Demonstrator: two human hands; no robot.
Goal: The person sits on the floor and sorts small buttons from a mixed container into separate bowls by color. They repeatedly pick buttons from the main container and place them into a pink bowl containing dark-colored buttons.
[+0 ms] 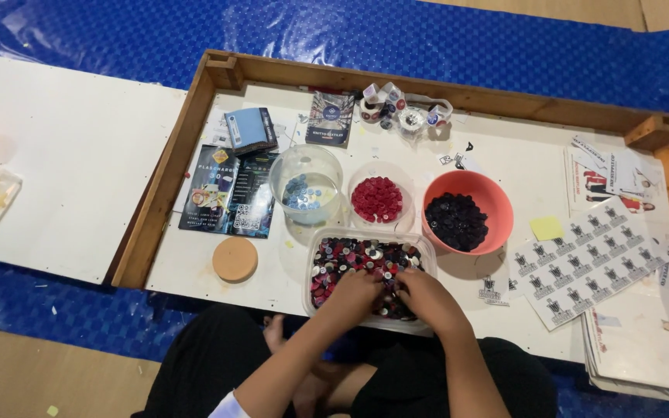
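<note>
Both my hands are down in the clear tub (427, 248) of mixed buttons (350, 259) at the near edge of the bench (520, 162); my left hand (356, 292) and right hand (425, 296) rest with fingers curled among them, though whether either pinches a button I cannot tell; behind, blue buttons (301, 191), red buttons (376, 198) and dark buttons (456, 220) already fill their bowls; plenty remain unsorted, I judge.

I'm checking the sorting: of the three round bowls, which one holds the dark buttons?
The orange bowl, rightmost of the three; the clear bowls hold blue and red ones.
</note>
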